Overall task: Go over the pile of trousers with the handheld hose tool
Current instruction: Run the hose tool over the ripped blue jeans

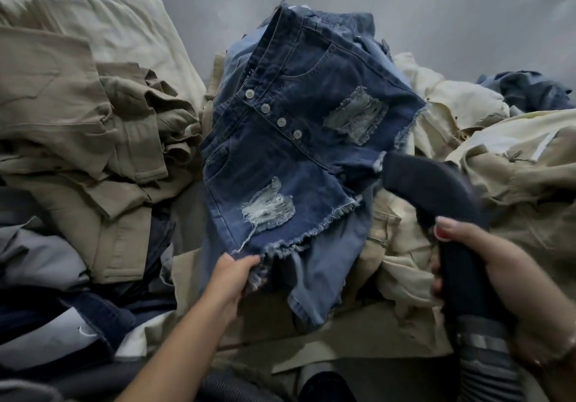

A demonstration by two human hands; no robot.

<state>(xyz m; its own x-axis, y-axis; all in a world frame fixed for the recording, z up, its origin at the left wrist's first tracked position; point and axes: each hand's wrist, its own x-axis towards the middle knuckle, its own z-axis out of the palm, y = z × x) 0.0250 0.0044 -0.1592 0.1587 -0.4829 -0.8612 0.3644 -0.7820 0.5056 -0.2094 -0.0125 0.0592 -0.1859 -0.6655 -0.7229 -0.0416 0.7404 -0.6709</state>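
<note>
Two hands busy, left hand (232,272) pinching denim shorts (299,139), right hand (477,264) gripping hose tool (436,189)

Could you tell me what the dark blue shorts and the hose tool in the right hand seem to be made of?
The shorts look like denim: visible twill seams, frayed hems, ripped patches, shiny buttons that seem metal. The hose tool, gripped by the right hand, looks like matt dark plastic, with a ribbed flexible hose below; blur leaves that uncertain.

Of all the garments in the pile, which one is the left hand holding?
The dark denim shorts with four metal buttons and ripped patches. The left hand pinches their frayed hem; the beige trousers around them lie untouched.
</note>
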